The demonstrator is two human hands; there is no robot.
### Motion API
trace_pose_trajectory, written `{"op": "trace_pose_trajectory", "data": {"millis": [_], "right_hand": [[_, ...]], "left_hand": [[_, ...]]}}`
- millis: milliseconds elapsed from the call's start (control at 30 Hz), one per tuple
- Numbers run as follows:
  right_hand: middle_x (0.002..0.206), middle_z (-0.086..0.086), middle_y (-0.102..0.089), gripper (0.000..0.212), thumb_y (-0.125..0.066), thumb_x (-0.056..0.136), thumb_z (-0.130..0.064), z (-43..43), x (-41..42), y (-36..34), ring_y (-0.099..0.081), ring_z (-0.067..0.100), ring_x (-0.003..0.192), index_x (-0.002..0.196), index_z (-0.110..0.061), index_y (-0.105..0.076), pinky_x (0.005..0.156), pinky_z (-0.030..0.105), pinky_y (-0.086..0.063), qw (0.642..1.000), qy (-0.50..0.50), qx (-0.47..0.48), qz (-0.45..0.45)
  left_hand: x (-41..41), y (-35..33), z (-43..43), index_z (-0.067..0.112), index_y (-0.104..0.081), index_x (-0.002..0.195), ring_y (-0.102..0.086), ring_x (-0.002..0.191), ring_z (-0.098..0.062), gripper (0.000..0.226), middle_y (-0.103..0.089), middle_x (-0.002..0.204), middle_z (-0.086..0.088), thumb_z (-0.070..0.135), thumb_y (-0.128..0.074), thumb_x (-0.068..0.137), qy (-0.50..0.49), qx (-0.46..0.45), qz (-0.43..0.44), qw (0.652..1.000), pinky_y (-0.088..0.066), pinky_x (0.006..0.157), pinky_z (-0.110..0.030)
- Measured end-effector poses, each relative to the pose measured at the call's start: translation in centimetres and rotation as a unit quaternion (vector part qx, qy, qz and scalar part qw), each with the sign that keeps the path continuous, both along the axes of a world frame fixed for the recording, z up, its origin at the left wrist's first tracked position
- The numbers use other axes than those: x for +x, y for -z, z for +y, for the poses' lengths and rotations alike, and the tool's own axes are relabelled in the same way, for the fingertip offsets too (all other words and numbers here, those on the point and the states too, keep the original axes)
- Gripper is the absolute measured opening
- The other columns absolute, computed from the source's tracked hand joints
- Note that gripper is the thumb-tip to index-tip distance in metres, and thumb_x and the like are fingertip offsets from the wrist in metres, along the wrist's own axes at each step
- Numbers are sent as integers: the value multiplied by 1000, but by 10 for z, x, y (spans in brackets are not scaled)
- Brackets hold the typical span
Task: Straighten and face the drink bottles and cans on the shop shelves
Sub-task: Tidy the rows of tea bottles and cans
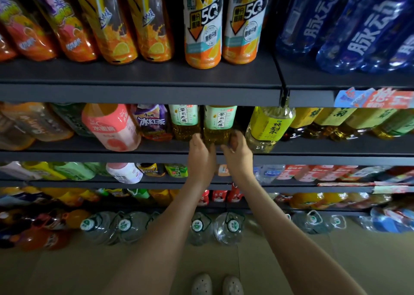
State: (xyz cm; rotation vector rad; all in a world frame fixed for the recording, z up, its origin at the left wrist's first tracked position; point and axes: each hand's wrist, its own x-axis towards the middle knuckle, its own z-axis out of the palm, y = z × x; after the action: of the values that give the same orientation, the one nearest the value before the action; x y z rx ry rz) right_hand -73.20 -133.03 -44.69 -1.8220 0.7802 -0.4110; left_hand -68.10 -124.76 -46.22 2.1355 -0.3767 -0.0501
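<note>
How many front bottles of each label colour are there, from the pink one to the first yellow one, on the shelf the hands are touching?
pink-label bottle: 1
purple-label bottle: 1
pale green-label bottle: 2
yellow-label bottle: 1
Total: 5
The left hand and right hand both hold the right one of the two pale green-label bottles.

Shelves (134,94) were dark grey. Top row had orange-pink bottles (69,32) w/ fruit print, white-orange bottles (202,30) w/ black arrows, blue bottles (360,32) w/ white script. Mid row showed a pink bottle (112,126), purple-label bottle (152,122), tea bottles (219,122) w/ pale-green labels over amber liquid, yellow-label bottle (268,126). Floor (336,263) was tan; shoes (201,284) white.
</note>
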Motion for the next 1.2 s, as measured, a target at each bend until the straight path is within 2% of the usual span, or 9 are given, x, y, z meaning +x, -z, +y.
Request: {"op": "trace_pose_trajectory", "data": {"millis": [167,300,467,667,800,900,1067,1133,1200], "right_hand": [[122,7,-58,41,-57,91,-10,12,-42,14,-54,20,112,131,-10,-47,85,22,-41,998,-10,16,53],[107,3,-62,32,-54,91,-8,1,-75,25,-55,14,94,123,-11,-53,71,13,-35,994,18,21,106],[98,1,-62,22,-58,90,-14,-17,-110,36,-60,21,97,111,-12,-58,78,25,-44,988,38,43,142],[109,10,-65,29,-60,88,-11,-48,-153,52,-59,24,103,116,-5,-57,80,24,-41,982,81,67,158],[104,6,-62,26,-59,90,-13,-89,-186,64,-57,20,96,116,-7,-56,80,27,-42,978,116,92,144],[110,8,-62,29,-60,90,-16,-124,-202,81,-56,19,97,117,-7,-56,85,31,-44,977,118,99,144],[113,6,-60,31,-60,90,-15,-175,-205,112,-54,21,101,120,-11,-55,81,26,-39,984,91,97,120],[111,7,-61,28,-59,89,-16,-187,-201,124,-55,22,99,117,-11,-55,80,28,-41,987,81,83,109],[116,3,-58,35,-60,89,-18,-190,-194,135,-55,19,104,123,-15,-52,88,33,-46,990,69,86,87]], "left_hand": [[-34,15,5,6,-44,126,-52,113,-26,33,-52,126,-11,16,-50,95,22,24,71,997,-42,81,-30],[-62,29,-4,11,-49,112,-59,100,-29,18,-59,111,-9,17,-51,95,75,40,99,992,-49,75,-37],[-93,32,-21,10,-49,122,-60,102,-27,29,-62,112,-9,17,-53,95,124,106,134,977,-42,73,-27],[-130,45,-55,10,-53,116,-63,96,-23,26,-65,106,-5,21,-59,92,144,144,153,967,-38,68,-20],[-162,56,-86,10,-52,112,-63,91,-23,25,-64,100,-6,20,-60,91,113,133,157,972,-45,69,-26],[-177,65,-109,12,-51,114,-61,91,-18,27,-61,100,0,22,-60,91,39,113,189,975,-42,68,-23],[-187,100,-144,13,-51,123,-60,105,-26,38,-64,115,-7,26,-62,89,-60,78,197,975,-51,87,-40],[-189,112,-154,11,-51,122,-59,104,-25,38,-62,115,-8,24,-64,88,-90,52,193,976,-50,85,-36],[-189,122,-158,8,-51,120,-57,102,-21,37,-60,115,-8,20,-65,88,-105,29,176,978,-46,81,-31]]}}
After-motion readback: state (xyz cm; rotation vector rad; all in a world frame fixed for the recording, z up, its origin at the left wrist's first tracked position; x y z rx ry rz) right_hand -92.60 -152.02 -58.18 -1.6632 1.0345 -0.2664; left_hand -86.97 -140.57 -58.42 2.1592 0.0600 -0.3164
